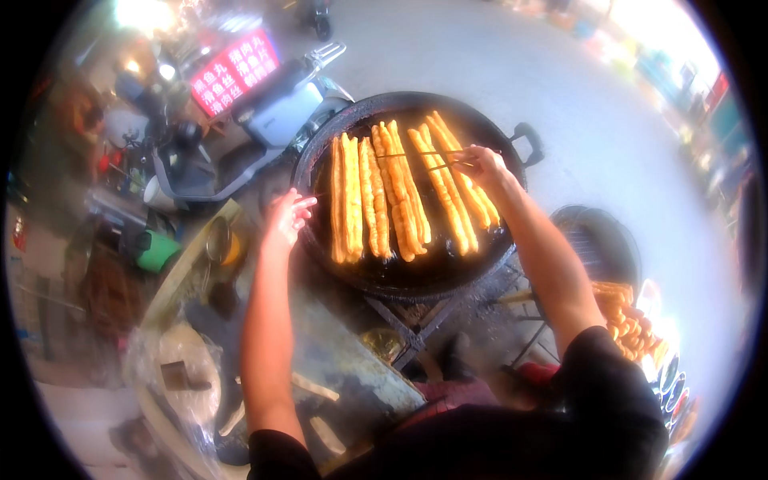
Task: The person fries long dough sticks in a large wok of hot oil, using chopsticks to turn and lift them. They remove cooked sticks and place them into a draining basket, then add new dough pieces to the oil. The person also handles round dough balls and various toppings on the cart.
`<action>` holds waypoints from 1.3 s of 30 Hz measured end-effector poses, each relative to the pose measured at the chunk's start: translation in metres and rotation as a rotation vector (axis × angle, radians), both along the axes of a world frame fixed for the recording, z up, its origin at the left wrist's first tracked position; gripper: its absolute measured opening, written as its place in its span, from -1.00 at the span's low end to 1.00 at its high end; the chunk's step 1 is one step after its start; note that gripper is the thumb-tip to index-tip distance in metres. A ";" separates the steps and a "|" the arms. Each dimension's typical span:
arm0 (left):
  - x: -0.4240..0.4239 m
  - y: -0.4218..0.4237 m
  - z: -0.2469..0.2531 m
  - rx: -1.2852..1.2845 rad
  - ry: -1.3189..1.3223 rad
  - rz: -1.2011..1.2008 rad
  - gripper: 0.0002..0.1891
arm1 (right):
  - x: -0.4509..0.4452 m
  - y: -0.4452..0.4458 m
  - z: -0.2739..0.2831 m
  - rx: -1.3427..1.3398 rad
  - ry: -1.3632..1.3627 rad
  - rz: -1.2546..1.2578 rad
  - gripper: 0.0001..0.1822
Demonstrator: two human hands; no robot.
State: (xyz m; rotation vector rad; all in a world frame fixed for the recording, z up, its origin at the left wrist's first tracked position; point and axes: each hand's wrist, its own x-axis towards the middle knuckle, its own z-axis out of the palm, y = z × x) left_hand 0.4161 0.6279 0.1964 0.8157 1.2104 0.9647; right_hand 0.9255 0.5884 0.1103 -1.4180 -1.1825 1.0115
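A large black wok (384,101) of dark oil stands before me. Several golden fried dough sticks (347,198) lie side by side in it, running roughly away from me. My right hand (480,165) grips a pair of long thin chopsticks (429,153) over the wok's right side. Their shafts cross above the dough sticks, pointing left; whether the tips touch them I cannot tell. At the left rim hovers my left hand (291,216), fingers apart, with nothing visible in it. The nearest dough stick lies just to its right.
A metal stand (414,330) supports the wok. On the worktop (360,348) at left lie raw dough strips (315,387) and a plastic-covered dough mass (189,378). Fried dough (630,324) is piled at right beside a dark round pan (597,240). A scooter (282,114) stands beyond, left of the wok.
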 end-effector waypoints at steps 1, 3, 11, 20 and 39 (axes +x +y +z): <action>0.000 -0.001 0.002 -0.003 0.004 -0.006 -0.70 | -0.002 0.002 -0.001 -0.038 -0.001 -0.020 -0.70; 0.003 -0.002 0.005 0.007 0.026 -0.031 -0.70 | -0.012 0.007 -0.007 0.031 -0.040 0.004 -0.77; 0.012 0.001 -0.001 0.009 0.013 -0.084 -0.69 | -0.074 0.007 0.023 -0.034 0.083 -0.045 -0.80; 0.010 0.015 -0.015 0.008 -0.055 -0.125 -0.61 | -0.098 0.020 0.026 -0.184 0.850 -0.261 -0.72; -0.004 0.015 0.017 0.039 -0.326 -0.071 -0.68 | -0.112 -0.025 0.110 0.177 0.675 -0.134 -0.72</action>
